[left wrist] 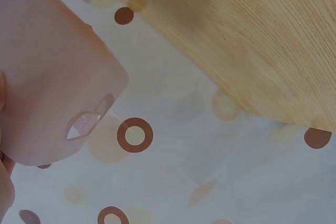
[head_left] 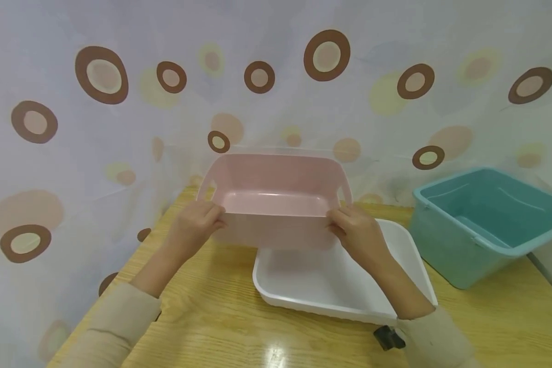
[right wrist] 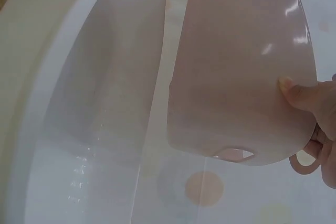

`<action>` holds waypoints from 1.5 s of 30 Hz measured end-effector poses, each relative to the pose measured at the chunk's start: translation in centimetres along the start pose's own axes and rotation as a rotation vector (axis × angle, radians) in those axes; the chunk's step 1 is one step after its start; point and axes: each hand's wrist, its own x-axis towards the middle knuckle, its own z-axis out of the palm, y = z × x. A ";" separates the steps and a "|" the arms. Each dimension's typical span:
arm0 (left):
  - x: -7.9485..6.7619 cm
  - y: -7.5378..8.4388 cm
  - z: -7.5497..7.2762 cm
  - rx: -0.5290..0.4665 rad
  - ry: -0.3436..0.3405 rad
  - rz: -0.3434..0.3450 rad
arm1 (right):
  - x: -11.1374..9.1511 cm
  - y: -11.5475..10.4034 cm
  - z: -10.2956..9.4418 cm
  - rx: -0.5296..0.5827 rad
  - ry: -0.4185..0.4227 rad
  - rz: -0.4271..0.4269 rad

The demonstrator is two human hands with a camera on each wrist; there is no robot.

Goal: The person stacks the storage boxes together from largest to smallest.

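Observation:
Both hands hold up a pink plastic storage basket (head_left: 276, 230) with cut-out end handles, its opening tilted toward the head camera. My left hand (head_left: 195, 225) pinches the near rim at the left corner. At the right corner of that rim, my right hand (head_left: 360, 234) does the same, thumb on the outer wall and fingers inside, as the right wrist view shows. Beneath the basket's right part lies a shallow white tray (head_left: 322, 283) on the wooden table (head_left: 202, 306). In the left wrist view only a sliver of the left hand (left wrist: 5, 192) shows beside the basket.
A teal bin (head_left: 460, 245) stands right of the white tray, its open top facing up. A small black object (head_left: 388, 338) sits by the tray's near edge, close to the right sleeve. Behind and left of the table hangs a white sheet (head_left: 267, 30) with printed circles.

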 end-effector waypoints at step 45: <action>3.0 6.4 3.2 -0.012 -0.009 0.073 | -5.7 3.2 -6.2 -0.086 0.049 -0.065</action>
